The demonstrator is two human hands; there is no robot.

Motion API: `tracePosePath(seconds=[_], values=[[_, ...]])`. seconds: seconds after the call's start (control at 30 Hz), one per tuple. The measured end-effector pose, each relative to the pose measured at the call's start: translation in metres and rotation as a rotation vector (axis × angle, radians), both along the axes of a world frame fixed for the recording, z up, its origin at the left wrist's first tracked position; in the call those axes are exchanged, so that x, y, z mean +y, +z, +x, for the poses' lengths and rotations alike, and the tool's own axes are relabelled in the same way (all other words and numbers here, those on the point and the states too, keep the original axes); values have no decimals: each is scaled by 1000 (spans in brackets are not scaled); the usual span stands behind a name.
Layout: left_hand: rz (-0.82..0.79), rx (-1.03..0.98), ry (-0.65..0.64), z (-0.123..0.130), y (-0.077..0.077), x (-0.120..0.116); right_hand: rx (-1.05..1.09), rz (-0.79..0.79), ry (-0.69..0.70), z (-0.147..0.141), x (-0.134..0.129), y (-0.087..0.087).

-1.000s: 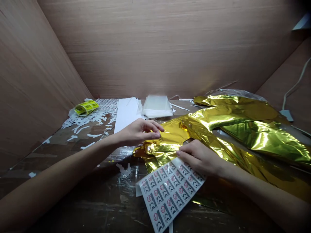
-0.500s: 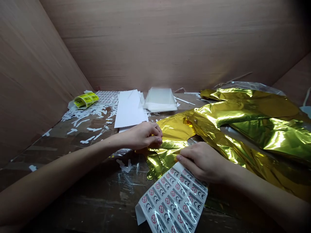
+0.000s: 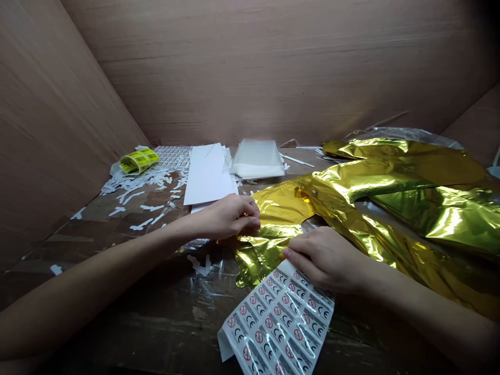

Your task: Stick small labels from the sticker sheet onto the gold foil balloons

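Note:
My right hand (image 3: 324, 258) grips the top edge of a sheet of CE warning stickers (image 3: 279, 317), which hangs down toward me with its lower left corner bent under. Under and between my hands lies a shiny gold foil balloon (image 3: 281, 203), flat and uninflated, its narrow end near the sheet. My left hand (image 3: 236, 214) is closed over the balloon's left edge, thumb and fingers pinched together. What those fingers hold, if anything, is hidden.
A stack of white cards (image 3: 209, 174) and a pile of clear plastic bags (image 3: 259, 159) sit at the back. To their left are a curled yellow label strip (image 3: 138, 160) and scattered white paper scraps (image 3: 148, 179). More gold foil (image 3: 429, 161) covers the right side, before a wooden wall (image 3: 253, 67).
Hardly anything differs. The view has shifted very slightly, and both hands keep their places at the balloon and the sticker sheet.

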State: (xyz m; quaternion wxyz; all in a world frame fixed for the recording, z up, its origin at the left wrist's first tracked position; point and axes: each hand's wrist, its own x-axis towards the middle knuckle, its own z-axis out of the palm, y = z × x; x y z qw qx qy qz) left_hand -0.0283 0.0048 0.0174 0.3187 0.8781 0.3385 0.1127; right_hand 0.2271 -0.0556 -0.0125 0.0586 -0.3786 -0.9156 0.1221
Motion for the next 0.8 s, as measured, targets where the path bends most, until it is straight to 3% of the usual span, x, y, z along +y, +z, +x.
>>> tracePosePath(seconds=[0.33,0.8], values=[[-25,-21,-32,0,2,-1,0,-15,-1,0,-1,2],[63,-7,-68,1,0,1,-5,3,6,1,0,1]])
